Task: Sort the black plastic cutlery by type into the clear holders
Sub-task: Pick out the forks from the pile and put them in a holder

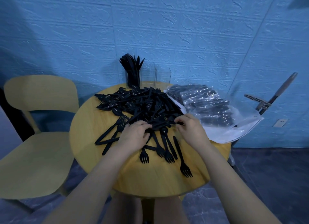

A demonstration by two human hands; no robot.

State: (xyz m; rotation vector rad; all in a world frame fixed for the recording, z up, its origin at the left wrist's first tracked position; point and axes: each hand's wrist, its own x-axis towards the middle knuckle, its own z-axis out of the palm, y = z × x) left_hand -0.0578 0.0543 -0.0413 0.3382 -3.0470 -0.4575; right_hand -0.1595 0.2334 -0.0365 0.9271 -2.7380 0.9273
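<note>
Sorting early: one holder filled, most cutlery unsorted

Knives (131, 65) stand upright in the left holder (133, 78); two other holders (163, 76) look empty. The pile (138, 103) covers the table (87, 123). Left hand (135, 135) and right hand (190, 126) pinch one piece (163, 125), lying left-right at the pile's near edge; type unclear

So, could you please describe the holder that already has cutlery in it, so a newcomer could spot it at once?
Start at the round wooden table and look to its far edge by the blue wall, where the clear holders stand in a row. The filled holder is the leftmost. It alone is packed with upright black cutlery, while the clear holders beside it look empty.
</note>
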